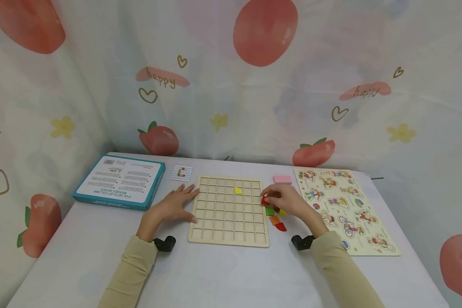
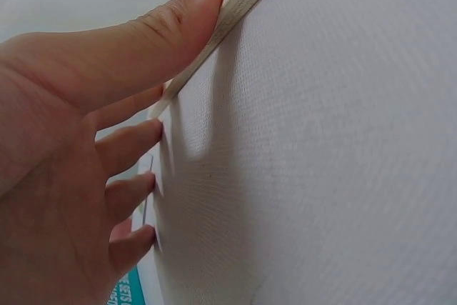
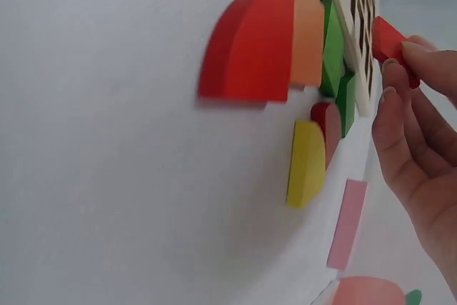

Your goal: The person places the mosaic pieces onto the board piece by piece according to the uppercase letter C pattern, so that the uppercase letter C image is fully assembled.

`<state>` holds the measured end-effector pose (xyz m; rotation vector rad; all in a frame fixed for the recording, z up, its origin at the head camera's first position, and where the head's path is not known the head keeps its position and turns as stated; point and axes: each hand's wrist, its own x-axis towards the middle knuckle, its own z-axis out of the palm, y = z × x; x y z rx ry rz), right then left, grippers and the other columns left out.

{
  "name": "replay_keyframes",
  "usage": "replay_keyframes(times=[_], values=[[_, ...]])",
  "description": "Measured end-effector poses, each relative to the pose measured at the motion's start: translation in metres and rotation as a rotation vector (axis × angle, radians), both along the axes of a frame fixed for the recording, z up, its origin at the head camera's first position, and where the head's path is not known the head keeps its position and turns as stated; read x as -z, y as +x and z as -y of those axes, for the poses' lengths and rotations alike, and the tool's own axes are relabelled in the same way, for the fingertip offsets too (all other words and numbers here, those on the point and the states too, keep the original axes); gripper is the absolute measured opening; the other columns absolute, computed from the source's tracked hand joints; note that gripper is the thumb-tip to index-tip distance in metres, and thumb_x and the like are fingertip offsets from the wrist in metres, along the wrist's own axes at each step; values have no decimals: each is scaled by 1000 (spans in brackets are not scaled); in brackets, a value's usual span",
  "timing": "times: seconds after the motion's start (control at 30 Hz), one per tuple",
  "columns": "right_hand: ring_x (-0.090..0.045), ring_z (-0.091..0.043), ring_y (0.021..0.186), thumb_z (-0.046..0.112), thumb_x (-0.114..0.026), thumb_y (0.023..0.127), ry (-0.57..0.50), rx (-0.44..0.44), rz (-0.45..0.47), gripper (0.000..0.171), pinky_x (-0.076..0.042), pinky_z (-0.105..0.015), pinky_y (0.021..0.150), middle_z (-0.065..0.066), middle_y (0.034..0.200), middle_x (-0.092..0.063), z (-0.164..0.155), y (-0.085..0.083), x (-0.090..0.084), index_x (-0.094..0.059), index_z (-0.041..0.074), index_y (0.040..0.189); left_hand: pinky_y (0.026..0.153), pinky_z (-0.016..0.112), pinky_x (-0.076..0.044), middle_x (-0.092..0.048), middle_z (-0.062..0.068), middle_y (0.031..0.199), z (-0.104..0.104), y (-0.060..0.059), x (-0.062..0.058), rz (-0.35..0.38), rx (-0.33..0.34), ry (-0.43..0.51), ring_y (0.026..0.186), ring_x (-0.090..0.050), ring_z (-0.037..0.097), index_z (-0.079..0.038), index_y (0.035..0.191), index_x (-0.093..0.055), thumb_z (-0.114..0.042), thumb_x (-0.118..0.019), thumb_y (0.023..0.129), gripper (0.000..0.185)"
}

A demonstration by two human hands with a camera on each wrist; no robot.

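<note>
Taking the grid board [image 1: 229,244] as our clock, twelve pointing away from the person, we see one seated piece [image 1: 238,191] in a cell toward one o'clock from centre. The left hand [image 1: 174,206] touches the rim at nine. Beyond, between nine and ten, lies the box [image 1: 117,179]; at ten, between box and board, the card [image 1: 182,173]. Near three, the right hand [image 1: 288,201] pinches a held piece [image 1: 265,200] at the edge. Just beside the board at three we find loose pieces [image 1: 269,211]; at two, the block [image 1: 282,179]; farther toward three, the picture board [image 1: 333,191]. Behind the table [image 1: 231,278], at twelve, hangs the curtain [image 1: 254,102].
</note>
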<state>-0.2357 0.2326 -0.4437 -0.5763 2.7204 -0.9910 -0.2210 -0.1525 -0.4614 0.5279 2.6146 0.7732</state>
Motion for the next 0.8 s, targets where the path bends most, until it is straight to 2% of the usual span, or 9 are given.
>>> replay_keyframes(times=[0.17, 0.47, 0.63, 0.8], values=[[-65, -21, 92, 9, -66, 99, -2, 34, 17, 15, -58, -35, 86, -7, 102, -74, 13, -5, -2, -73, 6, 112, 128, 63, -8, -20, 16, 171, 1, -1, 0, 4, -2, -5, 159, -6, 45, -9, 161, -35, -36, -87, 81, 99], [-67, -27, 101, 8, -64, 99, -41, 33, 19, 18, -57, -45, 96, -10, 108, -74, 29, -15, 0, -73, 7, 115, 128, 62, -7, -19, 15, 172, 0, -1, -2, 13, -6, -2, 159, -6, 44, -10, 161, -35, -35, -86, 82, 98], [-67, -26, 104, 11, -63, 100, -47, 43, 30, 19, -56, -45, 99, -9, 112, -74, 39, -22, 3, -74, 12, 116, 128, 62, -7, -20, 15, 171, -1, -1, -2, 14, -9, -5, 159, -6, 44, -10, 161, -35, -34, -87, 82, 98], [-67, -26, 102, 9, -64, 99, -81, 26, 38, 20, -57, -44, 98, -10, 111, -74, 49, -29, 3, -73, 9, 117, 128, 62, -6, -19, 15, 171, 0, -1, -1, 21, -8, -1, 159, -6, 44, -10, 161, -35, -34, -87, 81, 98]])
